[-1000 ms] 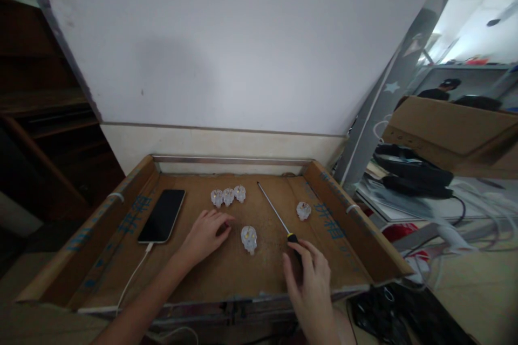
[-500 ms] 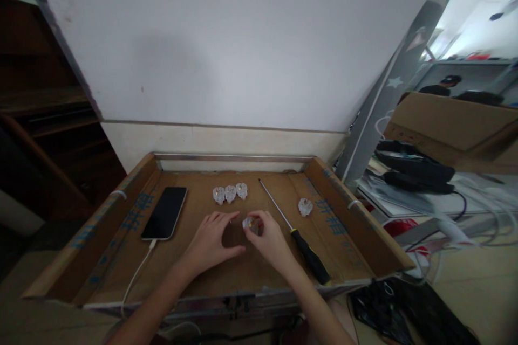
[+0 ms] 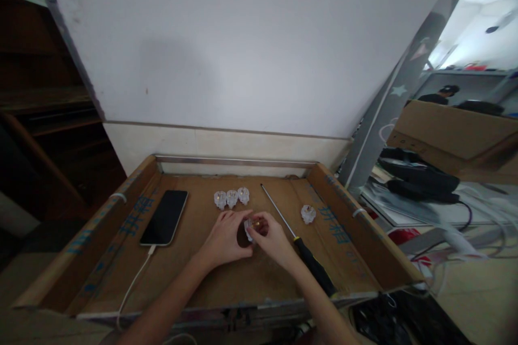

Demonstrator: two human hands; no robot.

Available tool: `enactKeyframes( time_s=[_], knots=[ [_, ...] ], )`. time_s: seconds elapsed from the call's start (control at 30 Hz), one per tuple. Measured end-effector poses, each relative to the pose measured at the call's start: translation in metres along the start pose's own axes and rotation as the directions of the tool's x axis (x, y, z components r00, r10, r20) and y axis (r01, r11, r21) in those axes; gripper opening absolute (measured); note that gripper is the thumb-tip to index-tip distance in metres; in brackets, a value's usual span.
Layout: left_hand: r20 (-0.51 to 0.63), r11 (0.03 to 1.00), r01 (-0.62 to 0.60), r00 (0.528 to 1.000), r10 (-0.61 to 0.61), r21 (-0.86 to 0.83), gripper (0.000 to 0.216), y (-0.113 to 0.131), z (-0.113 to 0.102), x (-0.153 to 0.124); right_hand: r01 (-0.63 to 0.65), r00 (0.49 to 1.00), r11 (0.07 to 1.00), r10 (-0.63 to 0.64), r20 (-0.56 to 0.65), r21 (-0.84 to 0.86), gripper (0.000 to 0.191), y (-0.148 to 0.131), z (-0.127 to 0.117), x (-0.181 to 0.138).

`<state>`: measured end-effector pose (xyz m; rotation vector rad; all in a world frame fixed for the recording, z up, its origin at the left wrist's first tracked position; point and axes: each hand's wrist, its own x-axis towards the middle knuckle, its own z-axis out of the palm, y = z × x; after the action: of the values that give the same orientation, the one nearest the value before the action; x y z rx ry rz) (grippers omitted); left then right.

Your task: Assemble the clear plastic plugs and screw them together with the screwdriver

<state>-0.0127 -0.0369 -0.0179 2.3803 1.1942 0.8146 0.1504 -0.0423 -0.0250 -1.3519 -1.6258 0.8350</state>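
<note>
The clear plastic piece is pinched by the thumb and fingers of the right hand over the cardboard tray; the left hand is curved beside it, thumb and fingertips parted; whether contact is made cannot be told; a screwdriver is seen farther right.

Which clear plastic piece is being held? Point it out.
The clear piece pinched in the right hand; the others lie on the cardboard: three pieces in a row, a lone piece right of the screwdriver.

The clear pieces look glossy plastic, the tray matt cardboard.
</note>
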Motion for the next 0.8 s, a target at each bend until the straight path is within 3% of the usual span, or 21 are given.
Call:
enactKeyframes(
  time_s=[0.23,0.47,0.6,0.7,0.8],
  knots=[
    [-0.022,1.000,0.010,1.000,-0.010,0.012,0.072,-0.004,0.003,-0.006,-0.024,0.999,0.989,0.027,-0.018,0.149,0.029,0.018,-0.008,0.001],
    [-0.030,1.000,-0.002,1.000,0.001,-0.005,0.074,-0.002,0.003,-0.008,0.034,0.997,0.984,-0.022,-0.072,0.172,0.028,0.017,-0.003,0.022],
    [-0.180,0.999,0.040,0.983,-0.036,0.019,0.054,-0.006,-0.001,-0.008,0.125,0.986,0.987,-0.112,-0.125,0.099,0.024,0.003,0.003,0.032],
    [-0.351,0.991,0.123,0.931,-0.098,0.050,0.038,-0.010,-0.002,-0.007,0.193,0.971,0.981,-0.188,-0.144,0.023,0.027,-0.001,0.008,0.027],
    [-0.408,0.986,0.148,0.907,-0.107,0.070,0.033,-0.012,0.000,-0.005,0.208,0.963,0.978,-0.209,-0.171,-0.026,0.030,0.003,0.011,0.018]
  ],
)
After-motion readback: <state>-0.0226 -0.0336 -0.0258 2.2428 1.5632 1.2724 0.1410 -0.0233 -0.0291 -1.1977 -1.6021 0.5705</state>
